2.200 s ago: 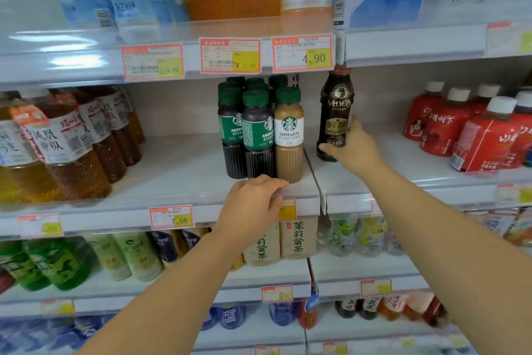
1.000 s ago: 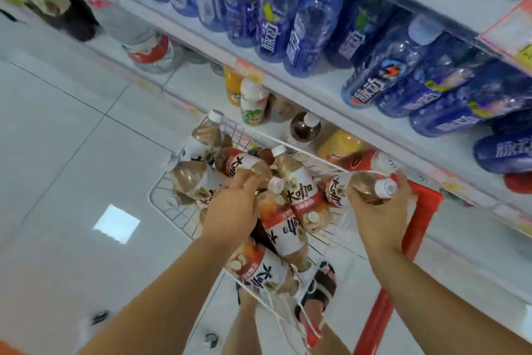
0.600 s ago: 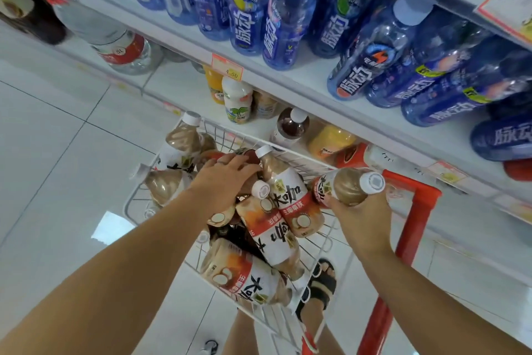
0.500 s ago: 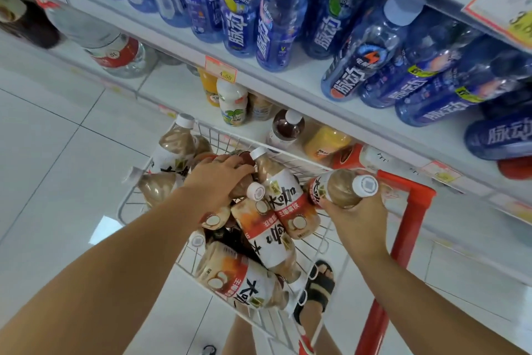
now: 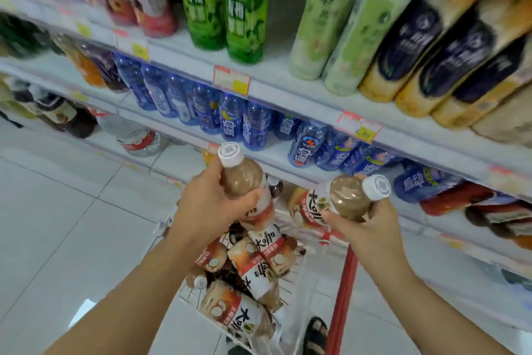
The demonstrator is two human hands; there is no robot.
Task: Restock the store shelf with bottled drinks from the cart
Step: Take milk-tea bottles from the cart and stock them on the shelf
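Head view: hands [image 5: 207, 210] [image 5: 371, 228] each grip a brown bottle [image 5: 241, 180] [image 5: 347, 196] above cart [image 5: 343, 294], white tiled floor [image 5: 72, 210], stocked shelves [image 5: 302, 93]

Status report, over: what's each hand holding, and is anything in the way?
Left hand grips a brown bottle, cap up. Right hand grips a second bottle. More bottles lie in the cart below. Nothing blocking the shelves.

I saw blue bottles [image 5: 230, 117] packed side by side along the middle shelf [image 5: 275, 153]. Green bottles [image 5: 224, 0] blocked the shelf above. The cart [image 5: 344, 291] was heaped with tea bottles [image 5: 259, 262]. The floor [image 5: 57, 210] left of the cart was open.
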